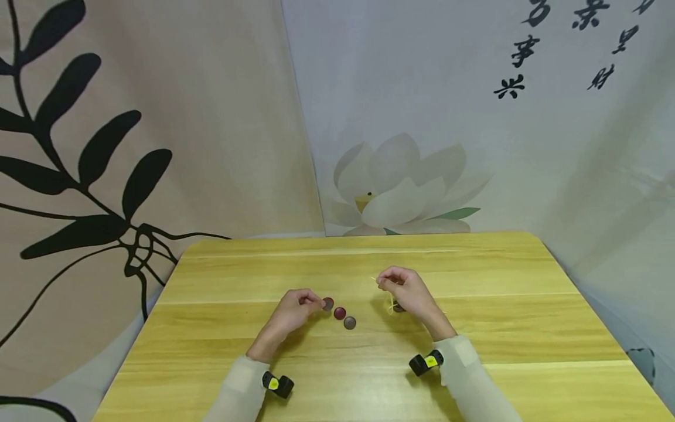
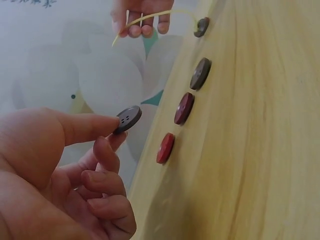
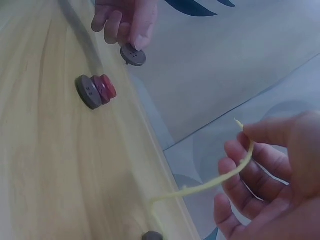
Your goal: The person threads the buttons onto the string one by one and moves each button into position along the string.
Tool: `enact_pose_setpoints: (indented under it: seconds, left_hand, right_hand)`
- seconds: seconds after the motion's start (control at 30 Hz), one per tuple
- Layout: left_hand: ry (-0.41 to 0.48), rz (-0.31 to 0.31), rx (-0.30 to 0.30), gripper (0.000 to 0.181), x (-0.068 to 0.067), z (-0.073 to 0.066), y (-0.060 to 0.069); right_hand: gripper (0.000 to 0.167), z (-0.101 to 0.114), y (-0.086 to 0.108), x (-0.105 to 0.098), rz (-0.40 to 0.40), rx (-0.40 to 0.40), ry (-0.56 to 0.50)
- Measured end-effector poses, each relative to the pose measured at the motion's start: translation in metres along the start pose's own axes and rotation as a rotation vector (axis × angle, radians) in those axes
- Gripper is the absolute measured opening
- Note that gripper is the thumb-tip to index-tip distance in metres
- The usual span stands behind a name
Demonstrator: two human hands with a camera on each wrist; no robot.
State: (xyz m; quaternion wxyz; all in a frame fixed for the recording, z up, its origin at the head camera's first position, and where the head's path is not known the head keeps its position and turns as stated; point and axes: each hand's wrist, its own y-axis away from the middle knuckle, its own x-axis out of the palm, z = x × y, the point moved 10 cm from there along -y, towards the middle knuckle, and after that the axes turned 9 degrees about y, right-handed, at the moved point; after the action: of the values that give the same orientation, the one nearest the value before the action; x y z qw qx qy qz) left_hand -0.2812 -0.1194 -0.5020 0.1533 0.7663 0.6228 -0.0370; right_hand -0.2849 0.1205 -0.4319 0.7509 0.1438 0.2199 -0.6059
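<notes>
My left hand [image 1: 294,309] pinches a dark grey four-hole button [image 2: 131,119] between thumb and index finger, raised off the table. Three loose buttons lie in a row beside it: a red button [image 2: 165,148], a dark red button [image 2: 184,108] and a grey button [image 2: 200,74]. To the right, my right hand [image 1: 410,291] pinches a thin yellow string [image 3: 212,183] close to its tip, and a short end sticks out past the fingers. The string runs down to another dark button [image 2: 201,27] on the table, partly hidden by that hand in the head view.
Both hands work over a wooden table [image 1: 327,375], whose far edge meets hanging cloth [image 1: 237,117] printed with leaves and a flower. A small black camera sits on each wrist, the left camera [image 1: 278,384] and the right camera [image 1: 426,363].
</notes>
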Motion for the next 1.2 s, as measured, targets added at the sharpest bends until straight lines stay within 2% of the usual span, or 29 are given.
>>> enact_pose_setpoints:
  seconds: [0.33, 0.57, 0.7, 0.87, 1.1, 1.2]
  left_hand:
    - [0.036, -0.038, 0.018, 0.012, 0.002, -0.008, 0.0]
    - [0.064, -0.109, 0.029, 0.011, 0.001, -0.015, -0.001]
    - [0.098, -0.131, 0.027, 0.01, 0.003, -0.018, -0.001]
    - [0.136, -0.124, 0.042, 0.01, 0.007, -0.024, 0.0]
    - [0.158, -0.113, 0.068, 0.012, 0.015, -0.032, 0.001]
    - [0.172, -0.112, 0.072, 0.012, 0.019, -0.034, 0.001]
  right_hand:
    - [0.011, 0.012, 0.002, -0.001, 0.002, -0.017, -0.004]
    - [0.009, -0.015, -0.008, 0.009, -0.007, -0.011, -0.015]
    - [0.008, -0.017, -0.009, 0.011, -0.008, -0.013, -0.018]
    - [0.009, -0.005, -0.006, 0.011, -0.008, -0.03, 0.002]
    - [0.01, 0.031, 0.009, 0.006, 0.013, -0.046, 0.0]
    - [0.01, 0.035, 0.011, 0.009, 0.029, -0.042, -0.003]
